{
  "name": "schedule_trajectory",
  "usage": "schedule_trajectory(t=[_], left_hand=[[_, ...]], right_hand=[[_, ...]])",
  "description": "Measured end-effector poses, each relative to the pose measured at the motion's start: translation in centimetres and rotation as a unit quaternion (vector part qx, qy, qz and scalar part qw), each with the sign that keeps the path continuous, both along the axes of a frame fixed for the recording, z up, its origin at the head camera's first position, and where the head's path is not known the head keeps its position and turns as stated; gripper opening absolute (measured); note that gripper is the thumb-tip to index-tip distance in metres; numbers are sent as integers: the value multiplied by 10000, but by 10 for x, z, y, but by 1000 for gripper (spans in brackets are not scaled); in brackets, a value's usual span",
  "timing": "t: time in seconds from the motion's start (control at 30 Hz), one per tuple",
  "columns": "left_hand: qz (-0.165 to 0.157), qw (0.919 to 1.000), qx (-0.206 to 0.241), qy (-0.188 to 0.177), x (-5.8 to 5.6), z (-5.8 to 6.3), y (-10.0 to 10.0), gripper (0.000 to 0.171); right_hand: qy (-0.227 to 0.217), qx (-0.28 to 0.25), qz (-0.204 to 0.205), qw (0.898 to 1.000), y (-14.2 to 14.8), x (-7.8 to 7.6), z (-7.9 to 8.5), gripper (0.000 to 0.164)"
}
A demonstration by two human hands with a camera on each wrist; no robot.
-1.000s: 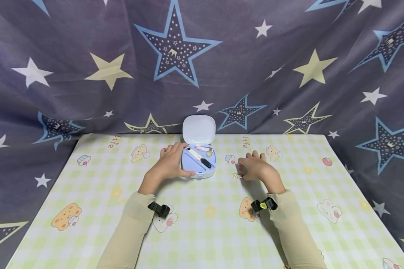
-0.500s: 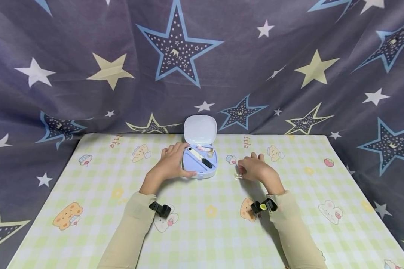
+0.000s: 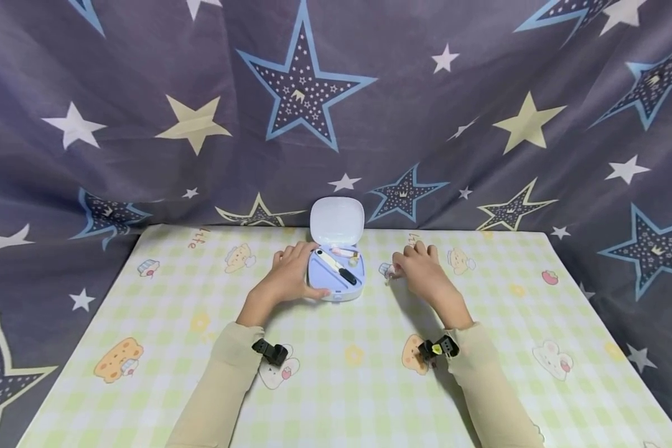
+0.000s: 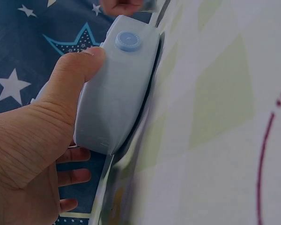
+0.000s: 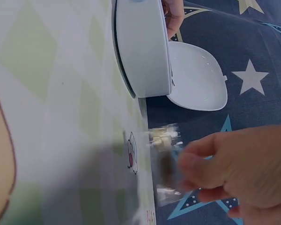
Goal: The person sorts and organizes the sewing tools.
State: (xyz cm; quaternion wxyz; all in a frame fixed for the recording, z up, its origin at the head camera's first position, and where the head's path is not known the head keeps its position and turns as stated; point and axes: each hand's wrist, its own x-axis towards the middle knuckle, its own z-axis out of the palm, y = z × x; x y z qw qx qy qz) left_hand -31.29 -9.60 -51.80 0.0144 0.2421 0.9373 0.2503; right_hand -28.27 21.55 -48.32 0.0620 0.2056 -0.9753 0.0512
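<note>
A small pale blue box (image 3: 336, 296) stands on the table with its white lid (image 3: 337, 221) raised at the back. In its blue tray lie a white tool with a black end (image 3: 336, 266) and a small pink-and-gold item (image 3: 344, 252). My left hand (image 3: 285, 274) holds the box from the left, thumb on the front wall beside the round blue catch (image 4: 128, 41). To the right of the box, my right hand (image 3: 422, 274) pinches a small clear packet with gold-coloured bits (image 5: 165, 138), just over the tabletop. Motion blurs the packet, so its contents are unclear.
A checked tablecloth (image 3: 336, 386) with printed cartoon figures covers the table. Behind its far edge hangs a dark curtain (image 3: 403, 74) with stars. Black straps with cameras sit on both wrists.
My right hand has picked up the clear packet from the table and moved it slightly away from me. The left hand keeps its hold on the box. The head view has shifted a little.
</note>
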Motion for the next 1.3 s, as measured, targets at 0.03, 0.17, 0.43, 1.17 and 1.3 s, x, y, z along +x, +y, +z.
schedule_trajectory(t=[0.03,0.17,0.43,1.17,1.3], left_hand=[[7,10000,2,13,0,0,-1,111],[-15,10000,-1,96,1,0,-2,111],[30,9999,-22,99,6,0,-4,109],[-34,9996,-44,291,4,1,-4,109],[-37,9998,-84,161,5,-1,-4,110]], right_hand=[[273,-63,43,9996,-1,-1,0,13],[1556,-521,198,9862,-4,-4,3,14],[3290,-840,439,9396,-22,-13,8,4],[3474,-1396,2289,8986,-48,-24,68,24],[3283,-1231,2374,9060,-50,-22,68,18]])
